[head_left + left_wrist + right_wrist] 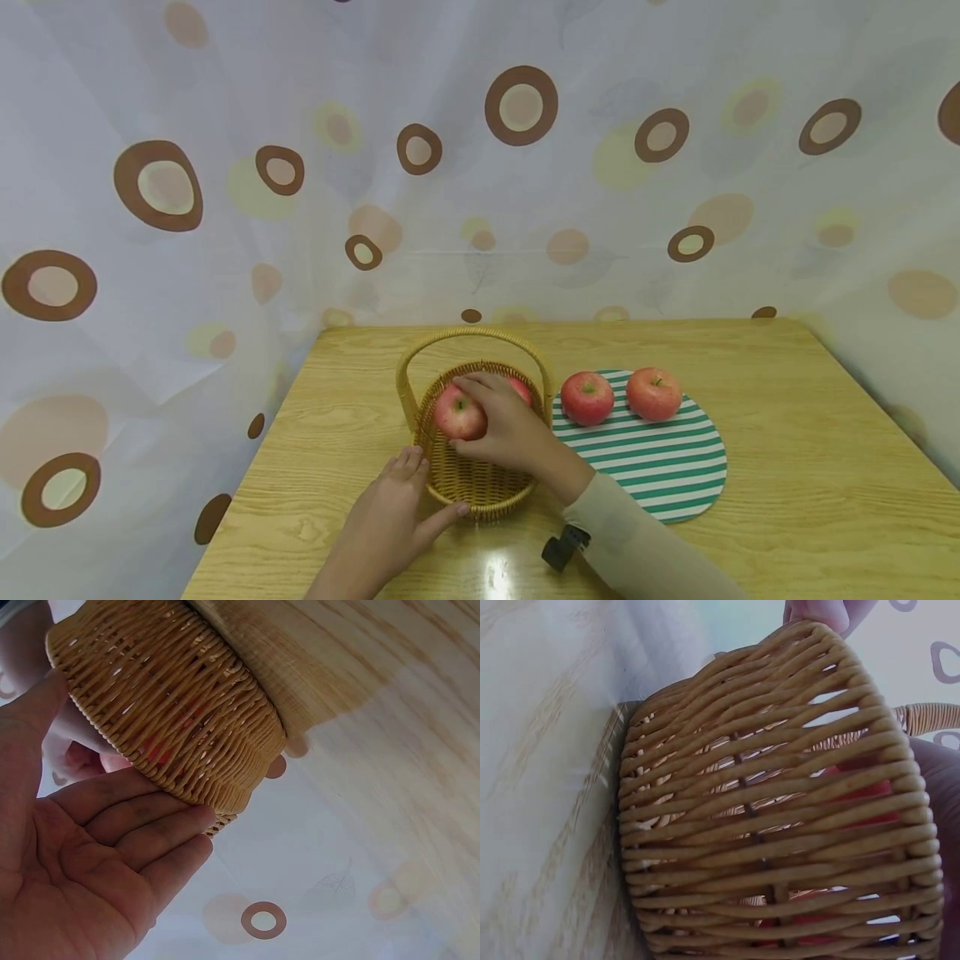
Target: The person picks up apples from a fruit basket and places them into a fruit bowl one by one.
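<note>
A wicker basket [480,492] with an arched handle stands on the table. Inside it, my right hand [506,421] grips a red apple [458,414] between thumb and fingers. Behind that hand, a second apple [521,390] shows partly in the basket. My left hand [390,508] rests against the basket's near left rim, fingers straight and thumb spread along the front. In the left wrist view, the left fingers [142,825] lie along the woven wall [180,697], palm uncurled. The right wrist view is mostly filled by the basket's side [780,802], with red showing through the gaps.
Right of the basket lies a round green-and-white striped mat [660,475]. Two apples sit on its far part, one at left [587,398] and one at right [654,394]. A patterned curtain [480,192] hangs behind the wooden table [810,467].
</note>
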A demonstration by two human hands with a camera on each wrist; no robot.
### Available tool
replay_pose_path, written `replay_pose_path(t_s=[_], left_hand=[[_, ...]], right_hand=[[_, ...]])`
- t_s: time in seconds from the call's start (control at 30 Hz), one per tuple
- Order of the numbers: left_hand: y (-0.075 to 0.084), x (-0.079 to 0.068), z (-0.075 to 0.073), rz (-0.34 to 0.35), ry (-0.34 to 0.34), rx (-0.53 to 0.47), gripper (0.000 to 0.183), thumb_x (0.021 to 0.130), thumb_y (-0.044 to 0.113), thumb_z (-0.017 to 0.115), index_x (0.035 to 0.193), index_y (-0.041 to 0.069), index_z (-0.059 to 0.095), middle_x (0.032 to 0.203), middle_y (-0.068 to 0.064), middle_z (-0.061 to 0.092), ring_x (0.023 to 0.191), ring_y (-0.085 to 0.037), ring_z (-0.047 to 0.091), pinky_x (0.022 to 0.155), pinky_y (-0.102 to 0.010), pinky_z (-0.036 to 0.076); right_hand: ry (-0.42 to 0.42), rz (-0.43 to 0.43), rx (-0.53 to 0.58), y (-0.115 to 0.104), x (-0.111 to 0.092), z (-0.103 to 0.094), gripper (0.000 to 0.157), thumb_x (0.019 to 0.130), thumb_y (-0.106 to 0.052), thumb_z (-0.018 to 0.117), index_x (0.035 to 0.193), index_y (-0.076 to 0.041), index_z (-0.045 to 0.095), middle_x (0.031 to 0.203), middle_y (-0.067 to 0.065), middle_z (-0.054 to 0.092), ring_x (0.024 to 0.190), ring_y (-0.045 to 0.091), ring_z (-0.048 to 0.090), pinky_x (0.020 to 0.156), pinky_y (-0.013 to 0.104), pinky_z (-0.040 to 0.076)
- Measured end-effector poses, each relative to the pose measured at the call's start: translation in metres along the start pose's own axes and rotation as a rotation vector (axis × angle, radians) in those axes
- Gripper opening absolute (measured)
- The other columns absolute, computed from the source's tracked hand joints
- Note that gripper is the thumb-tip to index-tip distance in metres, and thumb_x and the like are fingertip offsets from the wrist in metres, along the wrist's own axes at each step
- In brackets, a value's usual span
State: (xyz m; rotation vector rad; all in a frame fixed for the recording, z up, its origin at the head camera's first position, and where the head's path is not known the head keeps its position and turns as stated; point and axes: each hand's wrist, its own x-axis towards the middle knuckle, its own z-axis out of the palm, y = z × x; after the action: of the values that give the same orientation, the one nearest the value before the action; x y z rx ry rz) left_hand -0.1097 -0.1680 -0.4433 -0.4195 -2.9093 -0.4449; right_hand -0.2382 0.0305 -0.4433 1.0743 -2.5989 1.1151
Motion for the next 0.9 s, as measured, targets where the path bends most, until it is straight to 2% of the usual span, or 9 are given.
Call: replay_pose_path(t_s=[0.27, 0.9], left_hand=[[0.002, 0.000, -0.001, -0.013, -0.017, -0.024, 0.090, 0.097, 0.067, 0.065, 0.142, -0.011, 0.060, 0.147, -0.033, 0.058, 0.140, -0.048, 0.057, 0.110, -0.058, 0.054], [0.001, -0.001, -0.001, 0.000, -0.008, -0.009, 0.090, 0.097, 0.066, 0.065, 0.143, -0.011, 0.060, 0.147, -0.033, 0.058, 0.141, -0.048, 0.056, 0.109, -0.060, 0.054]], right_hand=[[0.009, -0.019, -0.008, 0.000, -0.005, -0.002, 0.080, 0.083, -0.032, 0.091, 0.151, -0.007, 0.058, 0.151, 0.009, 0.059, 0.143, 0.030, 0.054, 0.113, 0.049, 0.055], [0.032, -0.068, 0.006, -0.003, -0.024, -0.011, 0.077, 0.084, -0.039, 0.093, 0.147, -0.008, 0.063, 0.149, 0.009, 0.062, 0.140, 0.030, 0.056, 0.108, 0.049, 0.058]])
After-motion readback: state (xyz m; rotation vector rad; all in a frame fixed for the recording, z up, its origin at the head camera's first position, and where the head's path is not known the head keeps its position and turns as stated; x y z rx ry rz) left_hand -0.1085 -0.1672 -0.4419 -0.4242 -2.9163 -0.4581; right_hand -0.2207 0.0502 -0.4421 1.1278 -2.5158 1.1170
